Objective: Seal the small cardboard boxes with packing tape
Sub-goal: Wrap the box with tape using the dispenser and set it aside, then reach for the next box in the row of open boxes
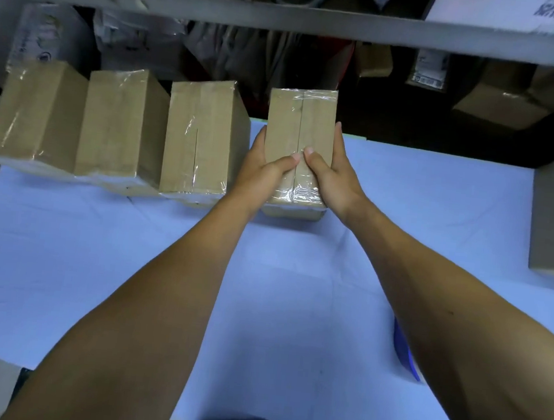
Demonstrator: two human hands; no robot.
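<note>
Box in hand: small brown cardboard box wrapped in clear tape [299, 134], at the far edge of the table, set apart to the right of the row.
Left hand [265, 171]: clasps the box's left side, thumb on top by the seam.
Right hand [331, 177]: clasps the right side likewise, probably steadying or pressing the tape flat.
Row: three taped brown boxes [121, 127] side by side, seemingly finished.
Surface: pale blue table cover [262, 276].
Room: grey shelf rail [287, 19], cluttered bags and cartons behind.
</note>
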